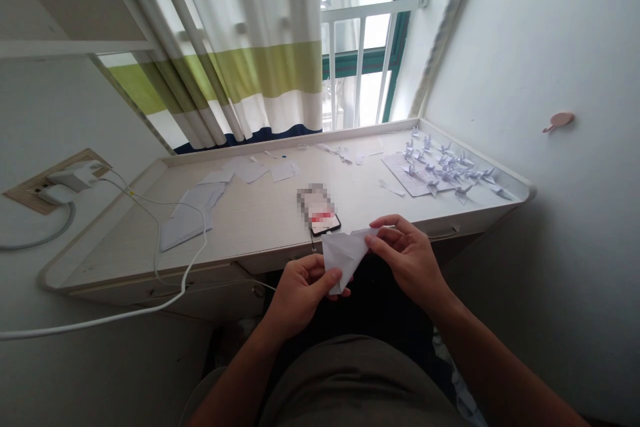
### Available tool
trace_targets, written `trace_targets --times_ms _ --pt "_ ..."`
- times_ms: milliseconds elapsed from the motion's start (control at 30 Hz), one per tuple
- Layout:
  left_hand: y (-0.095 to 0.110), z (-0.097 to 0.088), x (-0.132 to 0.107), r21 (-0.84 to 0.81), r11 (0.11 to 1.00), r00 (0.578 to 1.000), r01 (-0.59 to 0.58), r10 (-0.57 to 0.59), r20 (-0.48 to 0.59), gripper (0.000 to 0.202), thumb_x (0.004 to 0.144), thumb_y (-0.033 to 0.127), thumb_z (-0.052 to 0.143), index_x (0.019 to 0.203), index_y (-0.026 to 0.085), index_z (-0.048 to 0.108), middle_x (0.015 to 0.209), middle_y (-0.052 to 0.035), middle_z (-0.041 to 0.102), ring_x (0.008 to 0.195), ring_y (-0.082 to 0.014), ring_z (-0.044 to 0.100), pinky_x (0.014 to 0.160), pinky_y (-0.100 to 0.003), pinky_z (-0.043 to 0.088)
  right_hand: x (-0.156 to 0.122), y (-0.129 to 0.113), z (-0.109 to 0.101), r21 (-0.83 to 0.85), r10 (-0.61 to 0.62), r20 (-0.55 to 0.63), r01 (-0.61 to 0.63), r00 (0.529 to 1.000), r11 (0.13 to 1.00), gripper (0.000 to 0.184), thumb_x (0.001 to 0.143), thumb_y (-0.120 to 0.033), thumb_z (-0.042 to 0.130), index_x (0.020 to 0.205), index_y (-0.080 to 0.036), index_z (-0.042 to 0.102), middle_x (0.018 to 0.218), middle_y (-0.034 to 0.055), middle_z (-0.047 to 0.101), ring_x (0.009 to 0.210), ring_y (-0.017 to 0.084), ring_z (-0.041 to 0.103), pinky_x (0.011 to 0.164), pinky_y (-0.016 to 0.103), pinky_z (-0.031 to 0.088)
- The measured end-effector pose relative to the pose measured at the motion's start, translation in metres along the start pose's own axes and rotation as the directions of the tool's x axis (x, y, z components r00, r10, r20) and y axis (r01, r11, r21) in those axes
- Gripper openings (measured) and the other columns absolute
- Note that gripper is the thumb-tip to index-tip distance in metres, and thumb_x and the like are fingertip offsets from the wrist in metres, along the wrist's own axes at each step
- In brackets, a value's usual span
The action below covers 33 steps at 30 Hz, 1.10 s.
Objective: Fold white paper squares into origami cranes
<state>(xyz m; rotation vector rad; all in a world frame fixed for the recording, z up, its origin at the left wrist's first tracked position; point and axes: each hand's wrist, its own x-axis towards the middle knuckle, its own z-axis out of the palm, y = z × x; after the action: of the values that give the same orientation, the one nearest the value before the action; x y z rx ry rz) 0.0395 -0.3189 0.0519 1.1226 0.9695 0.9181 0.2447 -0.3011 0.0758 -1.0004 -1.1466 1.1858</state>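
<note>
Between my two hands is a folded piece of white paper [345, 255], roughly triangular, held in the air just in front of the desk's front edge. My left hand [307, 287] pinches its lower left part, thumb on top and fingers behind. At the upper right corner, my right hand [405, 250] grips the paper between thumb and fingers. A phone [323, 210] with a partly blurred screen lies on the desk just beyond the paper. Several folded white paper cranes [433, 185] stand at the desk's right end, some on a flat sheet [400, 177].
The white desk [250, 220] has a raised rim at the back. Paper sheets [193, 213] lie on its left, with scraps [343, 153] toward the back. White cables [205, 227] run from a wall socket [60, 180] across the left side. A striped curtain [240, 67] hangs behind.
</note>
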Motion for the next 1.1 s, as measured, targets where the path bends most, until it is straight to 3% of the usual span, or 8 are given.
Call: trace_targets --times_ms 367,500,633,800,933,1100 --pt "0.0015 0.0012 0.0012 0.002 1.0 0.999 0.002 -0.002 -0.036 0.045 0.087 0.056 0.074 0.096 0.012 0.073 0.09 -0.0144 0.081 0.072 -0.0238 0.079 0.061 -0.027 0.057 0.0018 -0.0005 -0.0018 -0.022 -0.02 0.003 0.02 1.0 1.0 0.032 0.08 -0.04 0.084 0.095 -0.022 0.062 0.075 -0.0001 0.074 0.068 0.016 0.069 0.068 0.03 0.058" --pt "0.0025 0.0012 0.001 0.02 1.0 0.999 -0.019 0.019 -0.032 0.044 0.088 0.056 0.073 0.096 0.012 0.072 0.089 -0.0138 0.081 0.073 -0.0233 0.078 0.061 -0.027 0.056 0.0014 -0.0024 -0.0028 -0.012 -0.013 0.081 0.014 0.997 1.0 0.039 0.08 -0.038 0.084 0.11 -0.023 0.064 0.085 0.0018 0.077 0.076 0.018 0.072 0.073 0.031 0.059" --pt "0.0018 0.0016 0.0006 0.023 0.999 0.999 -0.024 0.025 -0.026 0.043 0.087 0.055 0.075 0.093 0.013 0.07 0.087 -0.0126 0.081 0.073 -0.0236 0.078 0.061 -0.027 0.056 0.0008 -0.0035 -0.003 -0.082 -0.004 0.148 0.017 0.989 0.997 0.033 0.08 -0.041 0.084 0.101 -0.022 0.067 0.082 0.0021 0.076 0.072 0.017 0.069 0.066 0.029 0.056" --pt "0.0005 0.0055 -0.0004 -0.018 0.998 0.99 -0.06 0.057 -0.125 0.048 0.086 0.056 0.076 0.105 0.02 0.051 0.083 -0.0073 0.08 0.064 -0.0227 0.078 0.057 -0.027 0.057 0.002 -0.0021 -0.0037 -0.171 -0.013 0.057 0.023 0.998 0.985 0.031 0.08 -0.044 0.085 0.085 -0.02 0.066 0.065 -0.0023 0.066 0.052 0.01 0.053 0.048 0.023 0.04" --pt "-0.0019 0.0079 -0.0031 -0.024 0.994 0.987 -0.106 0.102 -0.122 0.046 0.089 0.055 0.073 0.103 0.023 0.042 0.088 -0.0073 0.082 0.063 -0.0214 0.078 0.058 -0.026 0.057 0.0031 -0.0014 -0.0031 -0.128 -0.004 0.045 0.01 0.999 0.992 0.036 0.08 -0.049 0.083 0.084 -0.02 0.063 0.068 0.0002 0.07 0.059 0.014 0.062 0.055 0.026 0.049" --pt "-0.0037 0.0074 -0.0068 -0.032 0.988 0.985 -0.151 0.148 -0.085 0.038 0.092 0.053 0.069 0.099 0.021 0.05 0.1 -0.0118 0.082 0.083 -0.0252 0.08 0.064 -0.029 0.059 0.0029 -0.0017 -0.0007 -0.117 -0.036 -0.011 0.035 0.999 0.993 0.039 0.08 -0.054 0.083 0.085 -0.021 0.062 0.066 -0.0004 0.069 0.059 0.016 0.064 0.056 0.027 0.051"
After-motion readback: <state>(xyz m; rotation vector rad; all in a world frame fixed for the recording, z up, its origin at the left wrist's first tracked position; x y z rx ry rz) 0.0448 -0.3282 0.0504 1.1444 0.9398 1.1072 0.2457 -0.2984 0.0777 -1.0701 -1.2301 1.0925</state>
